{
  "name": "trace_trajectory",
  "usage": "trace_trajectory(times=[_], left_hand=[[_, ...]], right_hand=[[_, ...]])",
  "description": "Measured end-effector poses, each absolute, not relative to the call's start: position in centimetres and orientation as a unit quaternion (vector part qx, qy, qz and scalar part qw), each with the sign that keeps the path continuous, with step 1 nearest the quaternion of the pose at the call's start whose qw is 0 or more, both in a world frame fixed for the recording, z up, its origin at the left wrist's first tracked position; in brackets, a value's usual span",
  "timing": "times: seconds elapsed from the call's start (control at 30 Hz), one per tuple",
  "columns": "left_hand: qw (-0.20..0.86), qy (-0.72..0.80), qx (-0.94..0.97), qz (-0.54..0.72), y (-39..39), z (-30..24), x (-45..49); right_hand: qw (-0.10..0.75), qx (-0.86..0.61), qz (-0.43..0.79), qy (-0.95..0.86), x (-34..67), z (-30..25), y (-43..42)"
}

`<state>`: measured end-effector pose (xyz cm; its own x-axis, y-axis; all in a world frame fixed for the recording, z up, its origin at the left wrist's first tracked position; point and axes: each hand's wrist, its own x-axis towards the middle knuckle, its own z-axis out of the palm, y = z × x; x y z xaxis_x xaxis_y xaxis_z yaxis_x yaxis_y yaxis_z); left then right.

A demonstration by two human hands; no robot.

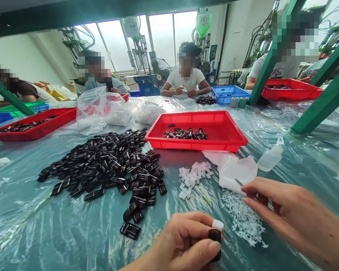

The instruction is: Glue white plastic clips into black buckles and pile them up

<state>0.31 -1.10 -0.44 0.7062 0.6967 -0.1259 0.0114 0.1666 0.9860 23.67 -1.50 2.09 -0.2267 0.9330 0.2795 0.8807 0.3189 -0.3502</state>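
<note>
Head cam: left hand [183,241] pinches a black clip [214,238] upright, low over the table [45,226], white insert [217,225] on top so it's easy to reach. Right hand [282,207] grips a thin metal tool [239,183], tip by the white cloth [237,171]; clip pile [107,162] sits within reach.

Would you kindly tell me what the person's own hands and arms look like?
Both hands are bare: no gloves, rings or watch show. The left hand has short, unpainted nails. The right hand runs into a bare forearm with no sleeve in view.
</note>
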Motion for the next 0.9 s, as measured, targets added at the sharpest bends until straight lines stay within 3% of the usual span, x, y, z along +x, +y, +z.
trace_trajectory(times=[0.1, 0.2, 0.5, 0.9], left_hand=[[0.657, 0.272, 0.655, 0.256, -1.0, -0.5, 0.3], [0.604, 0.241, 0.71, 0.272, -0.8, -0.3, 0.4], [0.572, 0.233, 0.734, 0.283, -0.8, 0.4, 0.7], [0.626, 0.223, 0.694, 0.278, -0.9, -0.6, 0.8]], right_hand=[[0.22, -0.508, 0.25, -0.794, 21.6, 3.1, -2.2], [0.211, -0.478, 0.342, -0.781, 20.2, 3.0, -2.5], [0.245, -0.488, 0.354, -0.759, 19.7, 2.2, -2.9], [0.271, -0.485, 0.395, -0.732, 19.7, 3.0, -2.9]])
